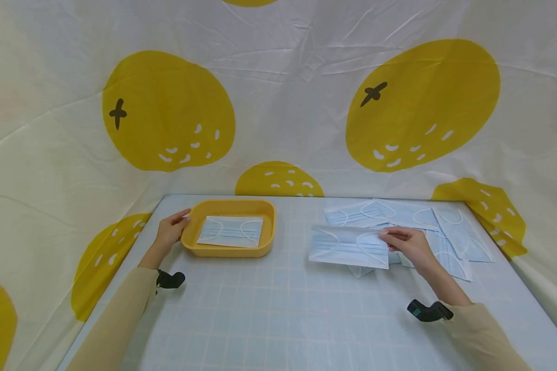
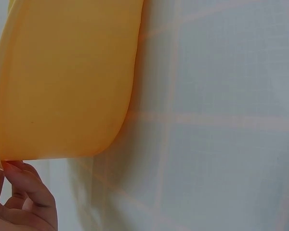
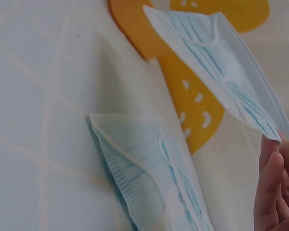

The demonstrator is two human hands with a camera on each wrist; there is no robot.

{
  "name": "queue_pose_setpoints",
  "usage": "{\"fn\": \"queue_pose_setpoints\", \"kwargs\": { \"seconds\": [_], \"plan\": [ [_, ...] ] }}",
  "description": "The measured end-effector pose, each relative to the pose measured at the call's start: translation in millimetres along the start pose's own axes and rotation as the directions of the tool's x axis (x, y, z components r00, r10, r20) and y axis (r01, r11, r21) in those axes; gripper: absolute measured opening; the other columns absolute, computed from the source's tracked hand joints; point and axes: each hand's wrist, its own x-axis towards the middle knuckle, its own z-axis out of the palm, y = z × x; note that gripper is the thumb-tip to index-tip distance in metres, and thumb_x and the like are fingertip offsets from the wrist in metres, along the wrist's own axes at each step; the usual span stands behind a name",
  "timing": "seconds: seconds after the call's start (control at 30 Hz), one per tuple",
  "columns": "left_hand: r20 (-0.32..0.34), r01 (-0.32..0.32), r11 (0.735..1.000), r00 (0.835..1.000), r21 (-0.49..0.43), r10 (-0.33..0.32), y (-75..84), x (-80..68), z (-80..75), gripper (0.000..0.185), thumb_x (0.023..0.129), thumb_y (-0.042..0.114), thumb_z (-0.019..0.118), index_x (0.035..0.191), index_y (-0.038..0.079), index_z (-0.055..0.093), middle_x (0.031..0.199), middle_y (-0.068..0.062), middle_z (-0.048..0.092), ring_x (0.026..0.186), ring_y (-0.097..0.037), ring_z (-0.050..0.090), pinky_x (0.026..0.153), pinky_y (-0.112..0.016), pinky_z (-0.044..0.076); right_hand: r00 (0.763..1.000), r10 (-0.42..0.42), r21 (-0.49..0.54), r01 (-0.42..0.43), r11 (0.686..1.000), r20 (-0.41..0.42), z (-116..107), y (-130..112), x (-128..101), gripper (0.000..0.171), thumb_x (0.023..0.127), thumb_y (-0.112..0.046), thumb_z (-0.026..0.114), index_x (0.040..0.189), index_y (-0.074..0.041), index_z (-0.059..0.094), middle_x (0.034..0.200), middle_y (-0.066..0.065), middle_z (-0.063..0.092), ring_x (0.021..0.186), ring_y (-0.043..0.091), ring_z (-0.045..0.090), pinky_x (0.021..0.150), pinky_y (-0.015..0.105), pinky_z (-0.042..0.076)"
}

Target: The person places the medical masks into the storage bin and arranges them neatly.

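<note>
My left hand [image 1: 170,232] pinches the left rim of a yellow tray [image 1: 228,253]; in the left wrist view the fingers [image 2: 31,185] meet at the rim's corner. One light blue face mask [image 1: 229,232] with white ear loops lies flat inside the tray. Over on the right, my right hand [image 1: 410,247] pinches another face mask [image 1: 348,247] by its right edge, raised above the table. In the right wrist view this mask [image 3: 207,67] hangs tilted from the fingertips. Beneath and behind it several more masks [image 1: 455,232] lie overlapping in a loose pile.
The table [image 1: 278,319] wears a pale blue checked cover. Behind it and at both sides hangs a white cloth [image 1: 288,118] printed with yellow fruit. Black wrist cameras [image 1: 429,310] sit at both sleeves. Between the tray and the mask pile shows a strip of tablecloth.
</note>
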Motion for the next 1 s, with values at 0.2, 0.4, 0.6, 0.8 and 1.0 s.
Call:
{"fn": "queue_pose_setpoints", "kwargs": {
  "seconds": [0.2,0.4,0.6,0.8,1.0],
  "plan": [
    [0.000,0.003,1.000,1.000,-0.004,-0.003,-0.9,0.8,-0.4,0.047,0.101,0.028,0.049,0.145,0.013,0.044,0.130,-0.017,0.048,0.081,-0.007,0.050,0.061,-0.014,0.049,1.000,-0.021,0.070,0.021,0.997,-0.008,13,-11,7,0.057,0.088,-0.033,0.069,0.122,0.011,0.058,0.077,-0.024,0.064,0.067,0.003,0.059,0.067,0.015,0.054],
    [0.005,-0.015,1.000,1.000,-0.006,0.015,-2.2,-0.5,-1.0,0.047,0.101,0.027,0.048,0.145,0.012,0.043,0.133,-0.019,0.048,0.079,-0.003,0.051,0.062,-0.014,0.050,0.999,-0.044,0.130,0.043,0.991,0.004,27,-20,16,0.055,0.088,-0.034,0.069,0.121,0.009,0.059,0.077,-0.023,0.065,0.068,0.002,0.058,0.067,0.014,0.053],
    [0.005,-0.021,1.000,1.000,-0.006,0.021,-2.2,-0.8,0.3,0.046,0.101,0.027,0.048,0.145,0.014,0.044,0.135,-0.018,0.048,0.079,-0.002,0.051,0.063,-0.013,0.050,0.998,-0.059,0.166,0.056,0.985,0.010,40,-26,25,0.054,0.089,-0.029,0.069,0.121,0.012,0.057,0.076,-0.023,0.065,0.066,0.000,0.058,0.066,0.014,0.053],
    [0.001,-0.024,1.000,1.000,-0.004,0.024,-2.8,0.0,0.2,0.046,0.101,0.028,0.049,0.145,0.014,0.044,0.134,-0.017,0.049,0.080,-0.003,0.051,0.063,-0.013,0.049,1.000,-0.023,0.180,0.020,0.983,0.015,51,-31,31,0.056,0.088,-0.032,0.070,0.123,0.010,0.058,0.077,-0.022,0.065,0.068,0.000,0.059,0.067,0.013,0.053],
    [-0.009,-0.015,1.000,1.000,0.000,0.015,-3.4,1.5,-0.2,0.045,0.101,0.028,0.049,0.145,0.015,0.045,0.131,-0.015,0.049,0.083,-0.007,0.051,0.063,-0.015,0.050,1.000,0.007,0.189,-0.011,0.982,0.022,64,-35,37,0.053,0.088,-0.031,0.070,0.123,0.008,0.059,0.077,-0.020,0.065,0.068,0.001,0.059,0.067,0.014,0.053]
  ]
}}
